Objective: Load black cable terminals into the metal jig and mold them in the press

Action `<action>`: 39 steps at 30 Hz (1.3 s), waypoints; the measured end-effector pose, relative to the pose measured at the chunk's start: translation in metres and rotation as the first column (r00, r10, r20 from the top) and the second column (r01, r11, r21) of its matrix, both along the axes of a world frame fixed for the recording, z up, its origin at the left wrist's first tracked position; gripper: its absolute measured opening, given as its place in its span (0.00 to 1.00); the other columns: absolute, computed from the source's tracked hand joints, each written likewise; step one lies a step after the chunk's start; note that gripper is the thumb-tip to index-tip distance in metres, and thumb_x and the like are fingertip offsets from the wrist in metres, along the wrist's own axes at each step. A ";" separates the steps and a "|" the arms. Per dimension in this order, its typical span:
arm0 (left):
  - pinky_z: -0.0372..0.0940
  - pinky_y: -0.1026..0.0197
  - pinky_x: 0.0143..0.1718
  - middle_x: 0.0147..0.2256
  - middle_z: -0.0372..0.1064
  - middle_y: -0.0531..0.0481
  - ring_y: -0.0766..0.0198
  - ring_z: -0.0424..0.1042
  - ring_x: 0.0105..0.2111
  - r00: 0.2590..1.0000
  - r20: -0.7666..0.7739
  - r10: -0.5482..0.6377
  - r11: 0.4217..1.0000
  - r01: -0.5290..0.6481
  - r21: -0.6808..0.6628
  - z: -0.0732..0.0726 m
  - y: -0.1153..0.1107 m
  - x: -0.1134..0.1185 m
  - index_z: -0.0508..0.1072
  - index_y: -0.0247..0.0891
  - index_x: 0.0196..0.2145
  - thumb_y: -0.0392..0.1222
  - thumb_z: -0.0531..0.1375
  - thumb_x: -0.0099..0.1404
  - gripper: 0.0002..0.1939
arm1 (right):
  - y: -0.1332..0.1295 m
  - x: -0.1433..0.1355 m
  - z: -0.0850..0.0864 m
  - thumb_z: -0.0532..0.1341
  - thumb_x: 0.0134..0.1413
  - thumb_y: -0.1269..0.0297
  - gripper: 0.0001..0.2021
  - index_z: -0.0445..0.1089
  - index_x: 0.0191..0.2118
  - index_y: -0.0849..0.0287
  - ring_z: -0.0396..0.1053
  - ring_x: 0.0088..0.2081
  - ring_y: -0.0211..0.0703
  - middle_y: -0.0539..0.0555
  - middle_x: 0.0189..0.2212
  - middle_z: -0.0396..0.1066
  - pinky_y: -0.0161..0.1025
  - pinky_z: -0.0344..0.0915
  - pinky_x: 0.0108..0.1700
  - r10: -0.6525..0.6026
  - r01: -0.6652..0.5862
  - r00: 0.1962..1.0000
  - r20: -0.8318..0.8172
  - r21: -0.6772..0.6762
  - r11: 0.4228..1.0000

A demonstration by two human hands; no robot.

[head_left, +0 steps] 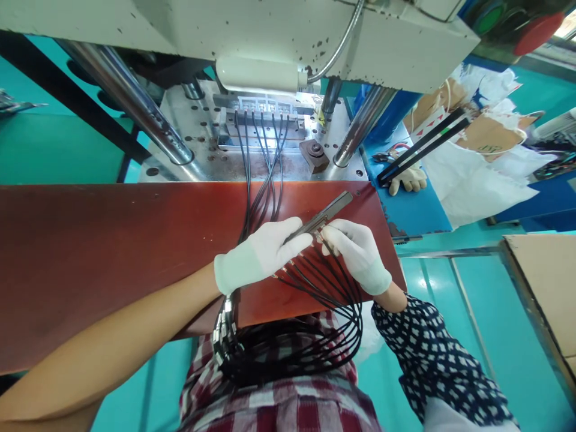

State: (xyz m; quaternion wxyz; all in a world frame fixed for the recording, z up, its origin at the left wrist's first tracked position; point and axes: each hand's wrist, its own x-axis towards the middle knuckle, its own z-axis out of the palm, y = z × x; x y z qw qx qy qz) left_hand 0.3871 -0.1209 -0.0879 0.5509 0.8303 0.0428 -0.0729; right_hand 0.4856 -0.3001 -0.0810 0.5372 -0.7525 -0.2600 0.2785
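Observation:
My left hand (265, 249), in a white glove, is closed round one end of a flat grey metal bar (333, 211). The bar slants up to the right over the red-brown board. My right hand (353, 249), gloved too, pinches the small end of a black cable beside the bar. Several black cables (330, 294) fan out below the bar and loop down into a coil over my lap. Silver connectors (226, 327) hang at the coil's left side. More black cables (247, 174) run from the metal fixture (265, 132) under my left hand.
A press head (180, 30) with steel columns (364, 126) stands over the fixture. The red-brown board (112, 240) spans the front. At right, a blue surface (416, 210) holds a glove (409, 179), pliers and black strips. A cardboard box (544, 282) is far right.

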 end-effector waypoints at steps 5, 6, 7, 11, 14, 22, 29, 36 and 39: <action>0.57 0.64 0.24 0.24 0.60 0.55 0.69 0.60 0.23 0.986 -0.130 -0.100 0.911 0.038 -0.410 -0.004 0.001 0.001 0.62 0.37 0.32 0.62 0.47 0.71 0.24 | 0.001 0.005 0.001 0.57 0.62 0.62 0.18 0.66 0.21 0.62 0.59 0.24 0.33 0.49 0.20 0.66 0.33 0.55 0.28 0.056 -0.052 0.994 -0.094 0.043 0.998; 0.57 0.65 0.24 0.24 0.60 0.55 0.69 0.60 0.23 0.986 -0.128 -0.108 0.895 0.040 -0.445 -0.005 0.001 0.001 0.63 0.37 0.32 0.62 0.47 0.71 0.25 | 0.001 0.006 0.002 0.57 0.61 0.62 0.18 0.66 0.21 0.62 0.58 0.23 0.32 0.48 0.19 0.65 0.33 0.55 0.28 0.058 -0.054 0.994 -0.094 0.043 0.998; 0.58 0.65 0.24 0.24 0.60 0.55 0.69 0.60 0.23 0.986 -0.125 -0.108 0.888 0.039 -0.459 -0.006 0.001 0.002 0.63 0.36 0.32 0.62 0.47 0.71 0.25 | 0.001 0.006 0.002 0.57 0.61 0.63 0.18 0.66 0.21 0.62 0.58 0.23 0.32 0.48 0.19 0.65 0.33 0.54 0.28 0.055 -0.052 0.994 -0.093 0.044 0.998; 0.57 0.64 0.24 0.24 0.60 0.55 0.69 0.60 0.23 0.986 -0.129 -0.109 0.909 0.046 -0.415 -0.006 0.000 0.001 0.63 0.37 0.32 0.62 0.46 0.71 0.25 | -0.001 0.004 0.004 0.57 0.61 0.62 0.17 0.66 0.21 0.62 0.58 0.23 0.32 0.48 0.19 0.65 0.33 0.54 0.27 0.039 -0.036 0.995 -0.095 0.036 0.999; 0.56 0.63 0.27 0.25 0.58 0.56 0.68 0.58 0.24 0.995 -0.078 -0.053 0.984 0.039 -0.177 -0.003 -0.002 0.000 0.59 0.38 0.31 0.61 0.47 0.71 0.23 | 0.000 0.001 0.004 0.56 0.62 0.62 0.18 0.65 0.21 0.61 0.58 0.24 0.32 0.47 0.19 0.65 0.33 0.55 0.28 0.014 -0.015 0.999 -0.048 -0.017 1.000; 0.56 0.63 0.28 0.25 0.54 0.58 0.69 0.57 0.25 0.998 -0.061 0.017 0.999 -0.019 -0.036 -0.003 -0.002 -0.001 0.56 0.39 0.29 0.58 0.48 0.72 0.21 | -0.001 0.000 -0.002 0.50 0.66 0.62 0.17 0.68 0.27 0.59 0.65 0.28 0.36 0.49 0.25 0.69 0.34 0.61 0.34 0.076 -0.050 0.974 0.215 -0.126 0.991; 0.58 0.66 0.24 0.25 0.56 0.57 0.69 0.61 0.25 0.998 -0.056 0.032 0.993 -0.039 -0.116 -0.001 -0.002 -0.002 0.57 0.39 0.29 0.58 0.48 0.72 0.21 | -0.006 -0.004 -0.002 0.58 0.57 0.67 0.07 0.74 0.33 0.57 0.69 0.26 0.37 0.50 0.27 0.76 0.36 0.64 0.34 0.025 0.141 0.755 0.656 -0.198 0.970; 0.64 0.67 0.19 0.25 0.56 0.57 0.67 0.65 0.24 0.987 -0.159 0.030 0.978 -0.062 -0.199 0.004 -0.004 -0.003 0.57 0.40 0.31 0.60 0.50 0.70 0.21 | 0.001 0.000 -0.007 0.59 0.53 0.71 0.09 0.69 0.23 0.58 0.62 0.22 0.35 0.48 0.18 0.68 0.37 0.58 0.31 0.056 0.176 0.457 0.888 -0.153 0.972; 0.65 0.67 0.19 0.26 0.57 0.56 0.67 0.66 0.24 0.987 -0.157 0.035 0.968 -0.073 -0.242 0.005 -0.003 -0.002 0.58 0.40 0.30 0.60 0.51 0.69 0.21 | -0.001 0.002 -0.004 0.58 0.54 0.70 0.09 0.69 0.24 0.58 0.64 0.23 0.36 0.48 0.19 0.69 0.37 0.58 0.32 0.095 0.164 0.484 0.870 -0.196 0.967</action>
